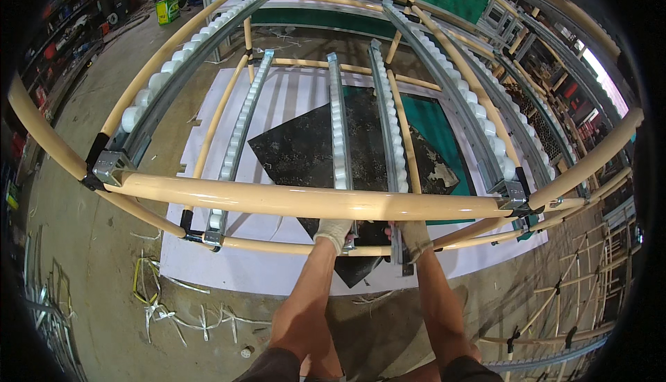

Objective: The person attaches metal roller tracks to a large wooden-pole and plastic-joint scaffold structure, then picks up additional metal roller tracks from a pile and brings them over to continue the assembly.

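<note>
I look down through a rack of cream-coloured pipes (291, 200) fitted with metal roller tracks. My left hand (335, 232), in a white work glove, grips the near end of one roller track (338, 139) where it meets the lower cream pipe (277, 245). In a matching glove, my right hand (414, 236) holds the near end of the neighbouring roller track (390, 132). Both tracks run away from me, side by side, toward a far crossbar. The upper front pipe crosses just above both hands.
More roller tracks (239, 132) lie left and right in the frame. Below are a white sheet (229, 264), a black sheet (298, 153) and a green mat (433, 132) on the concrete floor. Cut white strap scraps (163, 299) litter the floor at left. Stacked pipe frames (590, 299) stand right.
</note>
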`<state>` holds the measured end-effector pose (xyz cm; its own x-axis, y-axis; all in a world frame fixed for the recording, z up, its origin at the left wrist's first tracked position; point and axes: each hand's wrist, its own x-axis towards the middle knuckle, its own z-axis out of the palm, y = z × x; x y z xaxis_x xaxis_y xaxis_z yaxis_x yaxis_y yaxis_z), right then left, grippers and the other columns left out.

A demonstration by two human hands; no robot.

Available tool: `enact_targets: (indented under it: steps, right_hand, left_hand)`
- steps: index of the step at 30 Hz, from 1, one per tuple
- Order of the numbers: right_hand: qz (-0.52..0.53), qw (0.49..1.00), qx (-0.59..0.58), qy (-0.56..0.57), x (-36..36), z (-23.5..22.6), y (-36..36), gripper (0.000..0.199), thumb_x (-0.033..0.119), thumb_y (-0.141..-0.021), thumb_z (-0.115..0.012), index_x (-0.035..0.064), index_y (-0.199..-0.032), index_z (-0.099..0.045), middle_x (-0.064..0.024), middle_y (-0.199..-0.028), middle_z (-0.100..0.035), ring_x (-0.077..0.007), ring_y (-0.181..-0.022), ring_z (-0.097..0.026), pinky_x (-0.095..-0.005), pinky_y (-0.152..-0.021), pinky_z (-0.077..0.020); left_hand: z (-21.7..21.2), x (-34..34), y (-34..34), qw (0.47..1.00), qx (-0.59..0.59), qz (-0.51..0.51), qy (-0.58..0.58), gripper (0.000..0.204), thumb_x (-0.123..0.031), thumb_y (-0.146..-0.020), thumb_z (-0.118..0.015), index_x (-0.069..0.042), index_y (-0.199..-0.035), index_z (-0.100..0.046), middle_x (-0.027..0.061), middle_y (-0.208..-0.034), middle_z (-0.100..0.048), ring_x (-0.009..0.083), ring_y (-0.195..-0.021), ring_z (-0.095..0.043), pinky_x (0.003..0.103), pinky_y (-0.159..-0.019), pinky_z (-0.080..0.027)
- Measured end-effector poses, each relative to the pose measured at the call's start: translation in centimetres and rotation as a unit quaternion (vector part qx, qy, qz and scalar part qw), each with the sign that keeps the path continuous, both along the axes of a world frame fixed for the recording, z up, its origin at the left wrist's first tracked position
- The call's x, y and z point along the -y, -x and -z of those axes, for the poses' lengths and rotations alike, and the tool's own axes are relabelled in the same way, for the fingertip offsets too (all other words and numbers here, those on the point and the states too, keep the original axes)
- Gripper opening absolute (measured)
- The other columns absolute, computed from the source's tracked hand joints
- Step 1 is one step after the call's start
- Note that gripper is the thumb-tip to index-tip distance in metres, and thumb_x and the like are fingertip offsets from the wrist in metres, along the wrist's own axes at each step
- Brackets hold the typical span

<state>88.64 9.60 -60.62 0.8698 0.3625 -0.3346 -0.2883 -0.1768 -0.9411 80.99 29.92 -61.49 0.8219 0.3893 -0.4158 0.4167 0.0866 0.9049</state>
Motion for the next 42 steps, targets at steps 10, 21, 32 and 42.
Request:
enact_targets:
  steps: [10, 21, 32, 42]
  right_hand:
    - [0.025, 0.999, 0.004, -0.028, 5.6, -5.5, 11.1, 0.035, -0.001, -0.083, -0.068, -0.0036, -0.116, -0.055, -0.0067, -0.082, -0.065, -0.0148, -0.064, -0.062, -0.0293, -0.056, -0.0516]
    - [0.008, 0.997, 0.021, 0.079, 13.5, -4.7, 17.7, 0.048, 0.003, -0.077, -0.073, -0.0033, -0.123, -0.058, -0.0041, -0.091, -0.068, -0.0105, -0.082, -0.061, -0.0279, -0.074, -0.0526]
    - [-0.051, 0.992, 0.016, 0.116, 18.0, -6.0, 23.3, 0.057, 0.003, -0.077, -0.075, 0.0009, -0.131, -0.056, -0.0048, -0.1, -0.067, -0.0096, -0.088, -0.06, -0.0286, -0.079, -0.0519]
    - [-0.098, 0.983, 0.039, 0.152, 21.3, -7.2, 25.1, 0.073, 0.018, -0.077, -0.079, 0.0005, -0.142, -0.049, -0.019, -0.098, -0.068, -0.027, -0.079, -0.067, -0.0363, -0.075, -0.0547]
  left_hand:
    - [1.3, 4.8, -1.6, 0.968, 0.039, 0.025, -0.246, 0.049, -0.05, -0.095, -0.051, -0.013, -0.124, -0.065, 0.0148, -0.111, -0.072, 0.0341, -0.107, -0.066, 0.043, -0.092, -0.052]
    - [-2.3, 10.5, -3.5, 0.979, -0.063, -0.042, -0.191, 0.068, -0.031, -0.074, -0.075, 0.001, -0.13, -0.053, 0.0268, -0.105, -0.071, 0.0389, -0.101, -0.07, 0.042, -0.089, -0.055]
    - [5.6, 14.1, -7.0, 0.974, 0.008, -0.016, -0.228, 0.073, -0.052, -0.09, -0.066, -0.003, -0.141, -0.05, 0.021, -0.132, -0.061, 0.0308, -0.119, -0.06, 0.038, -0.104, -0.045]
    - [4.9, 14.6, -6.3, 0.961, 0.056, 0.05, -0.265, 0.096, -0.057, -0.093, -0.061, 0.018, -0.145, -0.031, 0.0387, -0.142, -0.046, 0.0462, -0.136, -0.044, 0.041, -0.116, -0.032]
